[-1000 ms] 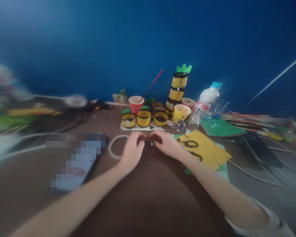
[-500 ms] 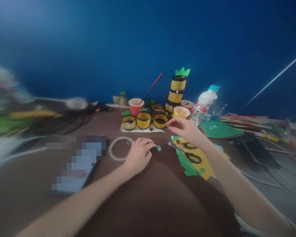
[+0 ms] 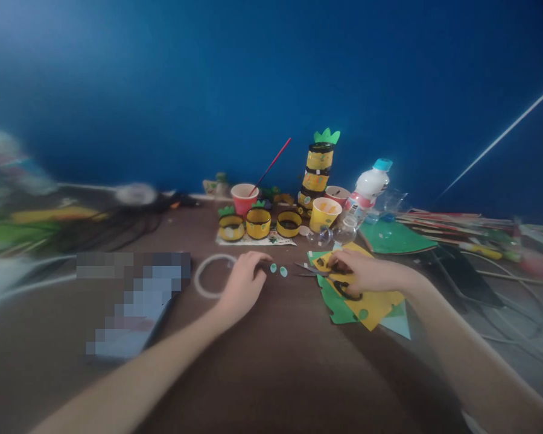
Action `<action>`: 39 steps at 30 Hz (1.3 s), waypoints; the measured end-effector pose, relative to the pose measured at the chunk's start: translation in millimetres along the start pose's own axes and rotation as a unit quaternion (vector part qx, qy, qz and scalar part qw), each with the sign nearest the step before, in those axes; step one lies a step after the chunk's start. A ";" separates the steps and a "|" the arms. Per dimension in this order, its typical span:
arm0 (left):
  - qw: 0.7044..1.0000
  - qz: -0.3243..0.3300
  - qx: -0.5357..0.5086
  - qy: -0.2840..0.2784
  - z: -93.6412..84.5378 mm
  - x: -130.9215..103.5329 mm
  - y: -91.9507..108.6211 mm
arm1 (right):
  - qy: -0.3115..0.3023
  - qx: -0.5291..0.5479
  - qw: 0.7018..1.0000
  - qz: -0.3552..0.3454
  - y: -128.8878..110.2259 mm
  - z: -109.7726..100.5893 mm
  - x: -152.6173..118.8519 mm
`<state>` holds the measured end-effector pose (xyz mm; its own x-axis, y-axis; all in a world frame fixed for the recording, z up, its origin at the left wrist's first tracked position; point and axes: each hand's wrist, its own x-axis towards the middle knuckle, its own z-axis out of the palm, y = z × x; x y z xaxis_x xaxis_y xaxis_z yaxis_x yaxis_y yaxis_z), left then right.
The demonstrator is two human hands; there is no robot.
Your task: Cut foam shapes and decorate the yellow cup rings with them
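Two small pale-blue oval cutouts (image 3: 283, 272) lie side by side on the dark table, just right of my left hand (image 3: 245, 280). That hand rests with its fingers bent, thumb apart and nothing held. A pair of scissors (image 3: 314, 273) lies on yellow paper (image 3: 371, 304), blades pointing left. My right hand (image 3: 355, 270) has its fingers curled on the upper black handle, partly hiding it; the lower loop shows. Green paper (image 3: 339, 304) sticks out from beneath the yellow sheet.
A clear roll of tape (image 3: 199, 277) and a phone (image 3: 140, 313) lie to the left. Behind stand yellow-and-black rings (image 3: 258, 224), a pineapple-like stack (image 3: 317, 169), a red cup (image 3: 244, 199), a yellow cup (image 3: 326, 214) and a bottle (image 3: 371, 187). Sticks and cables are at right.
My right hand has moved from beside the rings, down and toward me, onto the scissors. My left hand has drawn back slightly left; two pale-blue ovals now show beside it.
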<state>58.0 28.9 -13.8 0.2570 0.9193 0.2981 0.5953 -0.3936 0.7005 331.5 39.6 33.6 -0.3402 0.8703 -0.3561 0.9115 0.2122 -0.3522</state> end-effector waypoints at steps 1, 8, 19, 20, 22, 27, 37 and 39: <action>1.000 0.004 -0.005 0.008 -0.7 -1.2 0.8 | 0.009 -0.015 1.000 -0.003 -1.9 1.5 0.9; 0.970 0.203 0.132 -0.035 0.0 -12.5 13.4 | 0.041 -0.056 0.998 0.000 -5.2 9.4 4.9; 0.988 0.135 0.047 -0.058 -1.0 -8.2 12.9 | 0.092 -0.028 0.994 -0.057 -0.5 4.4 5.2; 0.989 0.133 0.038 -0.060 -1.6 -7.9 12.6 | 0.095 -0.027 0.993 -0.058 -0.5 4.1 5.0; 0.988 0.137 0.033 -0.067 -2.2 -7.7 12.2 | 0.092 -0.026 0.994 -0.061 -0.8 4.8 4.8; 0.985 0.152 0.048 -0.066 -1.1 -7.7 11.4 | 0.073 -0.015 0.996 -0.038 -2.7 10.4 5.3; 0.987 0.144 0.058 -0.037 0.7 -7.0 8.3 | 0.047 -0.030 0.996 -0.073 5.9 15.8 14.1; 0.987 0.144 0.059 -0.036 0.9 -6.9 8.1 | 0.043 -0.028 0.995 -0.087 7.7 14.8 15.2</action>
<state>61.7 19.4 -10.8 0.4796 0.7684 0.4237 0.5734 -0.6399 0.5116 329.9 47.9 12.6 -0.4746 0.8528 -0.2179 0.8530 0.3845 -0.3529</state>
